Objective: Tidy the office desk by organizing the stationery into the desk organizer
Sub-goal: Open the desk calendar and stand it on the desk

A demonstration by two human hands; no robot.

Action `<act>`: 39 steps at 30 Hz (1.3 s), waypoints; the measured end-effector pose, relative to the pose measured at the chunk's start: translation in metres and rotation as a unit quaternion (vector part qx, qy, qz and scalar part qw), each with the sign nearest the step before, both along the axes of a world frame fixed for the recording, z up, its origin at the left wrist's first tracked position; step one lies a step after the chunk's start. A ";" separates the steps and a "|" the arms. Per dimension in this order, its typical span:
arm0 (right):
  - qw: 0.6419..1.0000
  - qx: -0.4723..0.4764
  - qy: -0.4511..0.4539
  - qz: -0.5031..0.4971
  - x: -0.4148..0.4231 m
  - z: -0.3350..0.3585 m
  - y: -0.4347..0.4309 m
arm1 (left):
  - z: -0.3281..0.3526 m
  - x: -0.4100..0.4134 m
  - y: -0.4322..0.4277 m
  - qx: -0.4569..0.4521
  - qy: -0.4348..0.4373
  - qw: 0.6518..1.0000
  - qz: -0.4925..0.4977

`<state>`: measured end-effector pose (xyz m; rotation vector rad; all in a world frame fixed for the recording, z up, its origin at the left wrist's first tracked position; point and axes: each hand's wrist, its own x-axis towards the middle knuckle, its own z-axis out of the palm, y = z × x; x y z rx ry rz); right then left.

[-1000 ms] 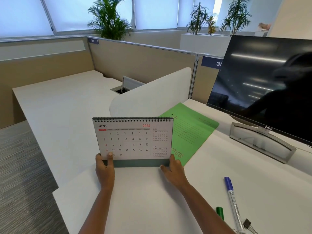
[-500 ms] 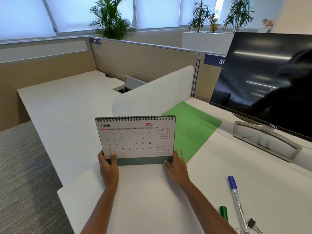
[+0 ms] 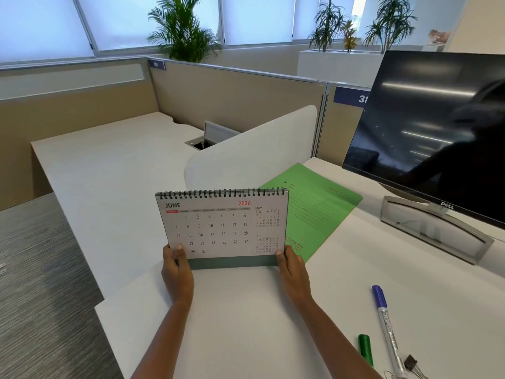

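A spiral-bound desk calendar [image 3: 222, 225] showing June 2026 stands upright near the front left of the white desk [image 3: 246, 324]. My left hand [image 3: 177, 272] grips its lower left corner with the thumb on the page. My right hand [image 3: 292, 269] grips its lower right corner. On the desk at the lower right lie a marker with a blue cap [image 3: 386, 326], a green marker [image 3: 366, 348] and a black binder clip [image 3: 410, 362]. No desk organizer is in view.
A green file folder [image 3: 317, 206] lies flat behind the calendar. A dark monitor [image 3: 431, 132] on a grey stand [image 3: 434, 228] fills the right. A white divider panel [image 3: 254, 149] separates this desk from the neighbouring desk [image 3: 109, 173]. Carpeted floor lies at the left.
The calendar, still held at both lower corners, has shifted slightly right and away across the frames as the view moved; both hands keep the same grip.
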<state>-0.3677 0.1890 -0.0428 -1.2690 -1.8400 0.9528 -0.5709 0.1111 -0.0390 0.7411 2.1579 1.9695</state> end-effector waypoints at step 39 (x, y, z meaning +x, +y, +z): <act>0.995 -0.043 -0.087 0.008 -0.012 0.010 0.005 | 0.001 0.010 -0.006 -0.063 0.031 0.994 0.080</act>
